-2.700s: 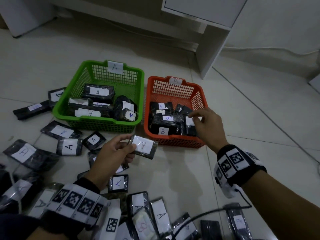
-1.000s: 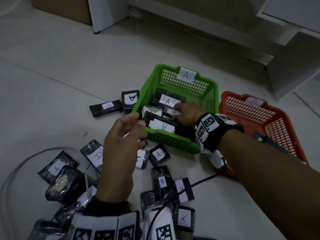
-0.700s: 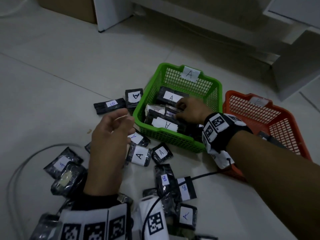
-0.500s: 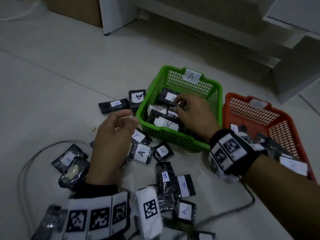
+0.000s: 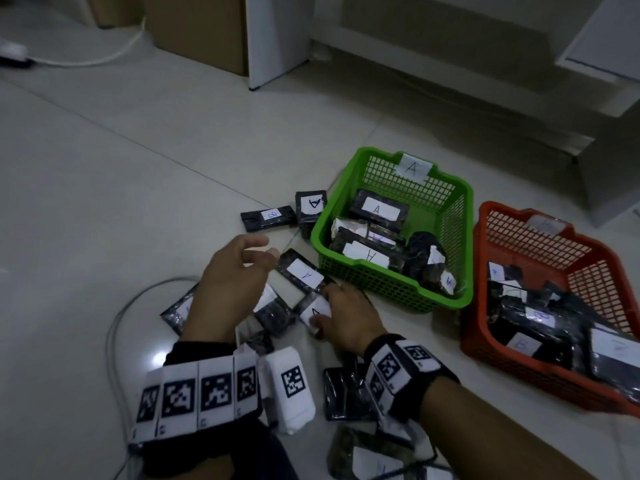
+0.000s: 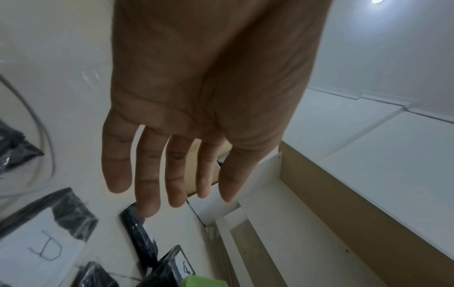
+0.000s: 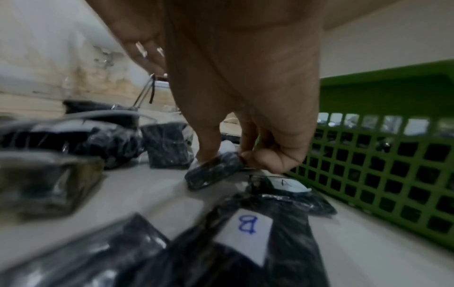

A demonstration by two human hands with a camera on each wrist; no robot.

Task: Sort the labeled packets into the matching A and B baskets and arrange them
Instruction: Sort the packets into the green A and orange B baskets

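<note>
Packet marked "A" [image 5: 313, 311], lying on the floor at centre frame: right hand [image 5: 348, 322] is pinching it, grip curled round its edge. Left hand [image 5: 232, 282] is hovering slack, holding nothing. Pick-up step; next move likely calls for a lift into the green basket [image 5: 388, 289] tagged "A". Orange basket [image 5: 485, 344] is holding "B" packets.

Pale tiled floor [image 5: 145, 174]. On it: green basket [image 5: 388, 289] at center, red basket [image 5: 485, 344] at 3 o'clock, loose packets [image 5: 268, 218] scattered toward 7, grey cable [image 5: 114, 327] at 8.
</note>
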